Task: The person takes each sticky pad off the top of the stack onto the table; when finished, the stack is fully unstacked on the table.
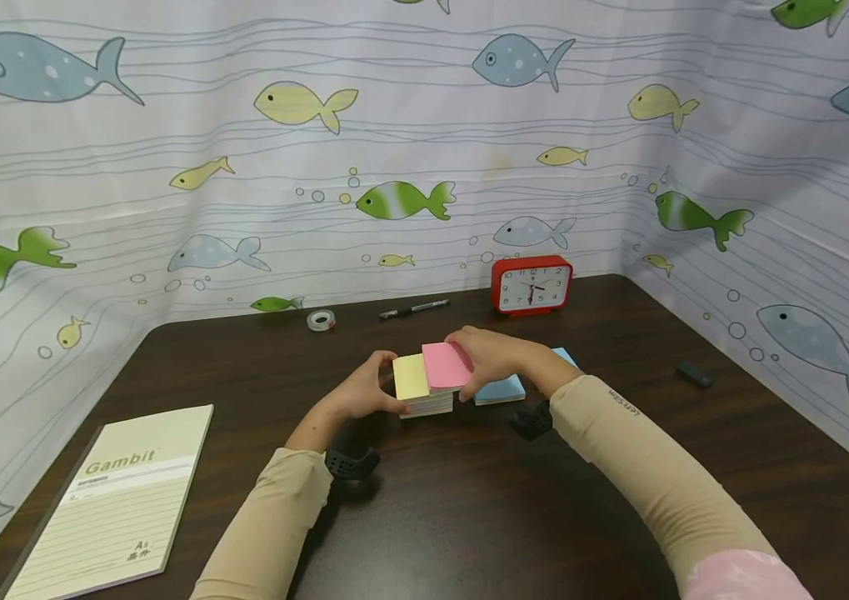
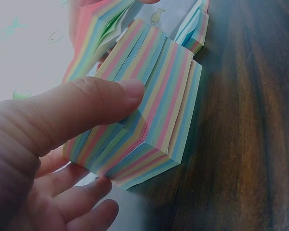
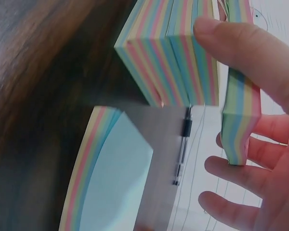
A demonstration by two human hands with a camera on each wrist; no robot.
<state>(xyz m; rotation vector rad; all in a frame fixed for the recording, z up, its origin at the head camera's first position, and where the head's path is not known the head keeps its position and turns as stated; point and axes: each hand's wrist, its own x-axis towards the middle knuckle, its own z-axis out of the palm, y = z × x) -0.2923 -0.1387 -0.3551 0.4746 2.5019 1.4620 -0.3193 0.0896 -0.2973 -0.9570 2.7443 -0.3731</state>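
Observation:
A block of striped sticky notes (image 1: 424,400) stands on the dark table (image 1: 469,517), its yellow top sheet (image 1: 411,377) showing. My left hand (image 1: 379,392) grips its left side; in the left wrist view the thumb (image 2: 111,101) presses on the block's striped edge (image 2: 154,110) with the fingers (image 2: 86,197) curled below. My right hand (image 1: 486,360) holds a pink-topped slab of notes (image 1: 445,365), tilted over the block's right half. The right wrist view shows its thumb (image 3: 231,43) on that slab (image 3: 238,120). A blue-topped pad (image 1: 501,390) lies just to the right.
A "Gambit" notebook (image 1: 117,500) lies at the front left. Along the back edge are a tape roll (image 1: 322,320), a black pen (image 1: 414,309) and a red clock (image 1: 531,285). A small black object (image 1: 695,374) lies at the right. Fish-print curtains enclose three sides.

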